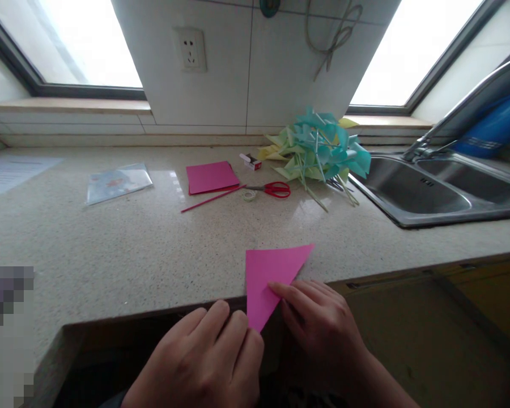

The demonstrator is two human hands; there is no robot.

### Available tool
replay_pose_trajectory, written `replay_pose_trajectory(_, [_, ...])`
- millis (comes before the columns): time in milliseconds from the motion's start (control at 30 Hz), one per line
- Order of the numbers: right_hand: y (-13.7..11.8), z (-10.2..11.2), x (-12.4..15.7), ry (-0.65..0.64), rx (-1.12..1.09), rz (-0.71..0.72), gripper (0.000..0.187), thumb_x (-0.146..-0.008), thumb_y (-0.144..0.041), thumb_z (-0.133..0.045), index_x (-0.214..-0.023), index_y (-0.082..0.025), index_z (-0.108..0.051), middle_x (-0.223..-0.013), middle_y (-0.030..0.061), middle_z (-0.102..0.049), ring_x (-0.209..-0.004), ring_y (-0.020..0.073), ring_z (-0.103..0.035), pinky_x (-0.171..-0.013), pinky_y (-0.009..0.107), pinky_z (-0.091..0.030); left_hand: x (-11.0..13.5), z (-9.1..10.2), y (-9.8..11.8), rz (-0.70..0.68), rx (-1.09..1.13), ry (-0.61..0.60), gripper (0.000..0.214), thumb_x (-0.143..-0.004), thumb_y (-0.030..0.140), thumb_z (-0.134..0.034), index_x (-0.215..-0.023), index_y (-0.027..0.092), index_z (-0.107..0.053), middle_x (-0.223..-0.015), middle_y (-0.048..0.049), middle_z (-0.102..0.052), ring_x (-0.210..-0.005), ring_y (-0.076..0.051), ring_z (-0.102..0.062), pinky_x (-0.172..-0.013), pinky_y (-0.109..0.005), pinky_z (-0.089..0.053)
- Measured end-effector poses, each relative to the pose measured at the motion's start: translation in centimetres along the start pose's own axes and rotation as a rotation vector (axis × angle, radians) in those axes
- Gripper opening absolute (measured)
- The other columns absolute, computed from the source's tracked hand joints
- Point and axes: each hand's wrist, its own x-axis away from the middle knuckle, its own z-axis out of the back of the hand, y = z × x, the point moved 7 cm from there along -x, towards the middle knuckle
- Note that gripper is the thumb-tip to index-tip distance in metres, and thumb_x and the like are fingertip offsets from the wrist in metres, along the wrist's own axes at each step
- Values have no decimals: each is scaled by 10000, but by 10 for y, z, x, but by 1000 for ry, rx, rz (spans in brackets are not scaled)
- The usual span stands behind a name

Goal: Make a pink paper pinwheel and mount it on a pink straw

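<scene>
Clamping the pink folded paper triangle (264,269) between thumb and fingers, the right hand (321,311) in the head view has it toward ten o'clock, at the speckled stone countertop's (161,255) front. Its long side runs one-to-seven o'clock; the curled left hand (210,351) covers the lower tip, grip hidden.

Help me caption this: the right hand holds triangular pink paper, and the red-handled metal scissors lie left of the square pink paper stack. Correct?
No: the head view shows the scissors right of the stack. The right hand does hold the triangular paper.
</scene>
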Motion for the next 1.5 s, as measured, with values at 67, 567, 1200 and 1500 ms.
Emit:
replay_pose_trajectory(67, [4,1,2,12,-67,-11,250,-991,-177,-505,-1130,-236,-705,-870,18,-735,-743,164,-675,-652,310,-519,0,5,0,2,114,28,200,-971,285,-522,-799,216,-598,-682,0,-591,-608,-198,-520,-497,-353,-392])
replay_pose_trajectory(567, [-7,2,-5,-253,-689,162,218,-1040,-299,-518,-1208,-281,-657,-1046,13,-731,-950,126,-698,-831,281,-564,-2,-59,-78,718,1417,-370,340,-1019,239,-405,-1273,155,-614,-1131,-99,-760,-971,-186,-730,-817,-322,-596])
replay_pose_trajectory(1200, [22,18,-17,36,-543,154,289,-902,-96,-650,-1141,-236,-732,-1010,53,-774,-876,166,-744,-745,265,-603,8,-81,-102,940,1710,-302,255,-844,328,-773,-1021,145,-763,-841,-38,-772,-659,-113,-675,-640,-227,-564])
replay_pose_trajectory(1500, [39,23,-11,186,-633,-57,188,-903,-179,-690,-1019,-296,-780,-934,26,-802,-808,168,-766,-691,236,-607,5,-53,-95,668,1415,6,254,-797,175,-786,-1040,183,-714,-974,-38,-740,-741,-108,-695,-664,-192,-584])
